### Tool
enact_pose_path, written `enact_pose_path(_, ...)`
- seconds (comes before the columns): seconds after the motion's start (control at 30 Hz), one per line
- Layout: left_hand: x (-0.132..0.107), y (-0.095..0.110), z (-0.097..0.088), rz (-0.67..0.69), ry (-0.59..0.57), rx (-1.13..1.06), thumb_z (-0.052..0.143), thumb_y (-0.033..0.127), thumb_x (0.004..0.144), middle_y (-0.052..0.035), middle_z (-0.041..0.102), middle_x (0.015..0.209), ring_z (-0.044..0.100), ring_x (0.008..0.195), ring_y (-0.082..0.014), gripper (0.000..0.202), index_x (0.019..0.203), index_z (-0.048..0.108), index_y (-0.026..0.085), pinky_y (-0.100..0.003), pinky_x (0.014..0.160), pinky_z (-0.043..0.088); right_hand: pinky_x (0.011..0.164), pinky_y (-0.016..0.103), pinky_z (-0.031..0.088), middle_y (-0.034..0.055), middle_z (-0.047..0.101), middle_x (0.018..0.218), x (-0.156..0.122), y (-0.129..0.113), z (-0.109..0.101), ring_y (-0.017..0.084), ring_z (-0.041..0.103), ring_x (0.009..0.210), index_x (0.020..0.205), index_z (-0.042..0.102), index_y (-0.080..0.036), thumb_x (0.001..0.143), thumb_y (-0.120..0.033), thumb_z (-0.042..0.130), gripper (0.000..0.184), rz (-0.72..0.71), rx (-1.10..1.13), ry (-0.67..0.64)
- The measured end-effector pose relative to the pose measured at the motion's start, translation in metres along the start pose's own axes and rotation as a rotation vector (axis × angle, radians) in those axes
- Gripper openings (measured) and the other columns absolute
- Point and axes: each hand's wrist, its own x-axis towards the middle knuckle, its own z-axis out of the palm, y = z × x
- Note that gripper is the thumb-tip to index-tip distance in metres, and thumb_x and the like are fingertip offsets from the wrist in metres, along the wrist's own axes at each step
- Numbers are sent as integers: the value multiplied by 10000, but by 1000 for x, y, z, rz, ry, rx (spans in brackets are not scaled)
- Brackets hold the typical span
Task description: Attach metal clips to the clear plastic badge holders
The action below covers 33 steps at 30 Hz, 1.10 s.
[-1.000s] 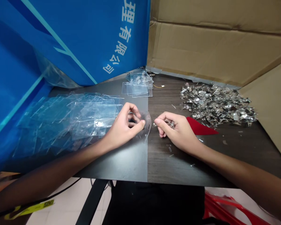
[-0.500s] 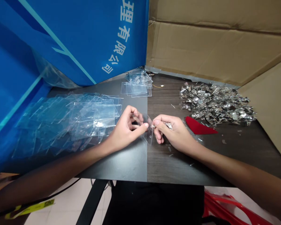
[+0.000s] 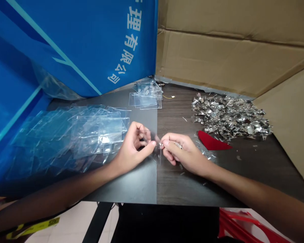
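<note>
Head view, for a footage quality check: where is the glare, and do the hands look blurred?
Head view: glare whitens the clear plastic sleeves and glints off the metal pieces; a pale sheen lies on the tabletop; the left hand and right hand show no obvious blur.

A clear plastic badge holder, thin and nearly invisible against the tabletop, stands tilted on edge, gripped by the fingers of the left hand. A small metal clip, pinched between thumb and forefinger of the right hand, lies at the holder's edge.
</note>
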Motion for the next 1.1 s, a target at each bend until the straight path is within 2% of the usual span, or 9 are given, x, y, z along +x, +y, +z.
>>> enact_pose_path(0.1, -1, 1, -1, 9, -2, -25, 769, 261, 1010, 21, 547, 1016, 642, 817, -101, 344, 1064, 429, 247, -237, 695, 609, 549, 247, 423, -45, 650, 694, 0, -2, 2, 99, 526, 555, 925, 658, -205, 1092, -369, 598, 242, 6, -46, -38)
enact_pose_path(0.23, -3, 4, -3, -49, -3, -56, 761, 276, 1024, 10, 545, 1028, 649, 800, -105, 344, 1084, 423, 255, -217, 654, 600, 655, 270, 440, -23, 714, 706, -1, -3, 4, 106, 588, 616, 847, 724, -200, 1095, -337, 592, 313, -39, -244, -44)
enact_pose_path(0.3, -4, 5, -4, -68, 8, -50, 757, 264, 1026, 5, 545, 1030, 632, 796, -101, 329, 1092, 435, 256, -193, 636, 569, 669, 276, 420, -33, 677, 655, 0, -2, 5, 110, 585, 627, 748, 696, -203, 1084, -360, 622, 378, -24, -276, -5)
enact_pose_path(0.4, -7, 6, -6, -81, 23, -1, 742, 241, 1034, 3, 552, 1034, 598, 785, -85, 296, 1116, 458, 261, -180, 665, 545, 617, 279, 358, -54, 564, 584, 0, 0, 7, 102, 495, 583, 639, 586, -206, 1063, -397, 658, 470, 7, -281, 46)
enact_pose_path(0.47, -9, 6, -7, -101, 27, 33, 732, 246, 1039, 1, 557, 1043, 585, 768, -78, 287, 1135, 462, 267, -191, 686, 546, 600, 278, 337, -57, 528, 587, 1, 0, 8, 103, 466, 578, 657, 573, -207, 1070, -393, 631, 456, 13, -294, 43)
enact_pose_path(0.73, -12, 4, -6, -187, 42, 69, 702, 311, 1058, 6, 540, 1047, 597, 775, -101, 275, 1163, 449, 283, -246, 709, 556, 606, 256, 372, -50, 540, 634, -1, 2, 8, 117, 513, 593, 781, 633, -209, 1075, -325, 580, 320, -6, -293, -15)
enact_pose_path(0.9, -15, 3, -6, -184, 37, 92, 697, 331, 1063, 1, 544, 1031, 600, 775, -110, 290, 1209, 453, 278, -259, 705, 553, 717, 265, 458, -19, 673, 751, 0, 3, 7, 141, 629, 706, 858, 676, -215, 1083, -262, 539, 268, -104, -274, -74)
enact_pose_path(1.03, -13, 3, -7, -149, 30, 105, 668, 331, 1076, 9, 548, 988, 611, 767, -125, 278, 1225, 440, 278, -278, 705, 555, 719, 277, 458, -12, 686, 777, 1, 2, 5, 148, 632, 711, 900, 678, -222, 1103, -282, 529, 259, -140, -347, -39)
enact_pose_path(1.1, -9, 4, -7, -110, 63, 116, 680, 314, 1064, 17, 545, 958, 605, 766, -127, 285, 1214, 441, 275, -272, 704, 545, 711, 289, 443, -11, 661, 765, 2, 0, 4, 153, 610, 701, 903, 674, -221, 1113, -323, 532, 273, -132, -415, -6)
